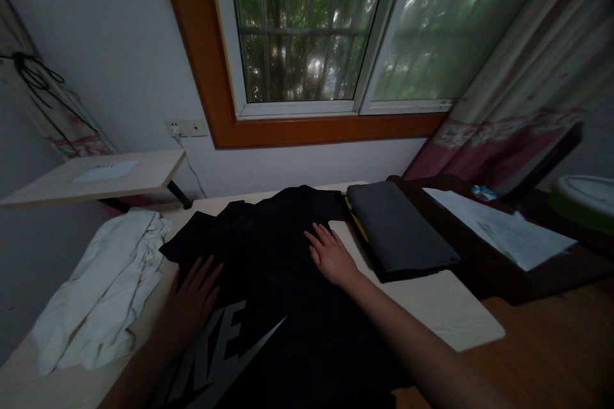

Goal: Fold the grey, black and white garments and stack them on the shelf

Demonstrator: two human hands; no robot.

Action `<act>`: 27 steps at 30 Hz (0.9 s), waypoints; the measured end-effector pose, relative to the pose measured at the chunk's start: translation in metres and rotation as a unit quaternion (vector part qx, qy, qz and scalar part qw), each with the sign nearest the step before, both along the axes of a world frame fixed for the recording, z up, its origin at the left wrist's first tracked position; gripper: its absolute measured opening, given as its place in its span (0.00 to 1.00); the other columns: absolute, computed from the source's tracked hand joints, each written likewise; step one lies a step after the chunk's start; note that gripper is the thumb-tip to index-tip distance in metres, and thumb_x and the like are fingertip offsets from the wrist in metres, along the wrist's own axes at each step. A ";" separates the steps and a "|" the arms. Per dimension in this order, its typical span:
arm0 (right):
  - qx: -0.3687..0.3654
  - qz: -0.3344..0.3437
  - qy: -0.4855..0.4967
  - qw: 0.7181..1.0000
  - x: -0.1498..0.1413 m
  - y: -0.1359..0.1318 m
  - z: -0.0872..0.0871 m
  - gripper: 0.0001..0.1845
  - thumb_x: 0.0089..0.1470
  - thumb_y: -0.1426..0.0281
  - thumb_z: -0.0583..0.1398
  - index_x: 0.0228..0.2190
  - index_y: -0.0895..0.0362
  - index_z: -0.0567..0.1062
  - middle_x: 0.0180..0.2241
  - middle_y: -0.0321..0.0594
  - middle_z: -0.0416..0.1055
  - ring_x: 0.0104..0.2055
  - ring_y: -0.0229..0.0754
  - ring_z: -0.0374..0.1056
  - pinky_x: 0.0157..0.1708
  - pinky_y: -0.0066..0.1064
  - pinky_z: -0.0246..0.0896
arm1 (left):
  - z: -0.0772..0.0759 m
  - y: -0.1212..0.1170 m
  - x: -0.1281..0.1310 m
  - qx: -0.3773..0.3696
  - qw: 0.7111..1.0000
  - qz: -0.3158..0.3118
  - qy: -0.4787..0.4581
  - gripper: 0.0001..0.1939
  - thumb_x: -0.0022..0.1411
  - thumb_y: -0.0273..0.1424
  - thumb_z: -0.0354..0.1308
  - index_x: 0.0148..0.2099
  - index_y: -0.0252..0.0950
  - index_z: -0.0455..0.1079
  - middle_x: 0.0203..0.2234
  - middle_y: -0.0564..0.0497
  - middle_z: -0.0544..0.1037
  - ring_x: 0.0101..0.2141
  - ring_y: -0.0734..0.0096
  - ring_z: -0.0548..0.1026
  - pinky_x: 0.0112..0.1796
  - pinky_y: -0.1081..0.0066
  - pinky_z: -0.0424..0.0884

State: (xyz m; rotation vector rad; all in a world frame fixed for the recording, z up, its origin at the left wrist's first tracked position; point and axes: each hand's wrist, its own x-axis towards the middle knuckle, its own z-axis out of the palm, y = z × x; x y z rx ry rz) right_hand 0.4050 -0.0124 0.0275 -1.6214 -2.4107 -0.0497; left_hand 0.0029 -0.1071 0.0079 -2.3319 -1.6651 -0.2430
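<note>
A black T-shirt (268, 255) with a grey printed logo lies spread over the light wooden table (451, 307), its near end reaching the bottom of the view. My left hand (192, 297) rests on the shirt's left side, fingers spread and flat. On the right side of the shirt, my right hand (333, 257) lies palm down with fingers stretched out. Neither hand grips anything. Crumpled white cloth (105, 287) sits to the left of my left hand. Just right of my right hand is a folded dark grey cloth stack (400, 223) with a yellow edge showing.
A small raised shelf (43, 182) with a paper label stands at the back left. Behind the table are a wall socket (185, 128) with a cable and a window (307, 45). At right, white sheets (503, 227) lie on a dark surface near a curtain (522, 89).
</note>
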 end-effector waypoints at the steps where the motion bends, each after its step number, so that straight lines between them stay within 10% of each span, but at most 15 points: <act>1: 0.001 0.001 0.000 1.000 0.000 -0.006 0.000 0.26 0.69 0.66 0.52 0.66 0.51 0.65 0.71 0.47 0.52 0.73 0.50 0.49 0.69 0.51 0.46 | 0.000 -0.004 0.000 0.000 1.000 -0.001 0.003 0.28 0.72 0.37 0.47 0.71 0.46 0.59 0.71 0.47 0.58 0.70 0.50 0.55 0.65 0.41 0.53; 17: -0.014 -0.033 -0.036 0.999 0.000 -0.083 0.010 0.28 0.68 0.64 0.53 0.66 0.52 0.65 0.71 0.51 0.52 0.72 0.55 0.51 0.66 0.53 0.50 | 0.011 -0.044 0.010 -0.018 0.999 0.036 -0.016 0.26 0.69 0.40 0.46 0.67 0.52 0.66 0.64 0.45 0.70 0.61 0.41 0.69 0.61 0.27 0.47; 27: -0.041 -0.050 -0.070 0.996 -0.009 -0.020 0.064 0.14 0.66 0.66 0.55 0.42 0.56 0.79 0.43 0.50 0.76 0.50 0.54 0.69 0.52 0.44 0.62 | 0.043 0.010 -0.002 -0.070 0.997 -0.011 -0.044 0.19 0.71 0.35 0.47 0.52 0.42 0.78 0.47 0.46 0.82 0.44 0.56 0.77 0.51 0.55 0.69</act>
